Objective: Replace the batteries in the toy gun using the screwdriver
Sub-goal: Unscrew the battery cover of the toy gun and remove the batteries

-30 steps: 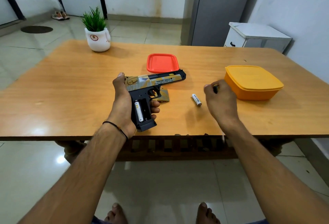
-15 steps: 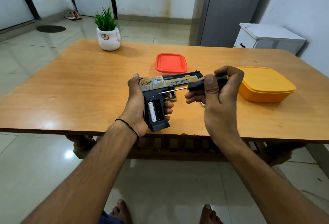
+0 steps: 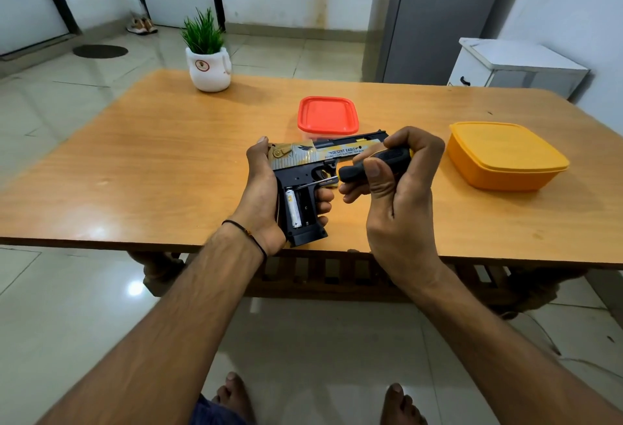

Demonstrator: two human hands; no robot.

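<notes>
The left hand [image 3: 266,195] has its grip wrapped round the handle of the gun [image 3: 313,158], holding it just above the near edge of the tabletop [image 3: 151,161] with the open battery bay facing up. One battery [image 3: 292,208] sits in the left slot; the slot beside it looks empty. The right hand [image 3: 401,195] has its grip closed round the screwdriver [image 3: 371,166], whose tip reaches the top end of the bay.

I'd say the job here is levering that battery out. The tip wants to go under the battery's end, not against the contact, and a gentle lift should do it, with the left hand bracing the handle so nothing slips.

Nothing seems to block the work. Just beyond the gun stands a red box [image 3: 327,115], part hidden by the barrel; a yellow box [image 3: 505,154] lies off to the right, a plant [image 3: 207,53] at the far edge and a white cabinet [image 3: 519,67] past the tabletop.
</notes>
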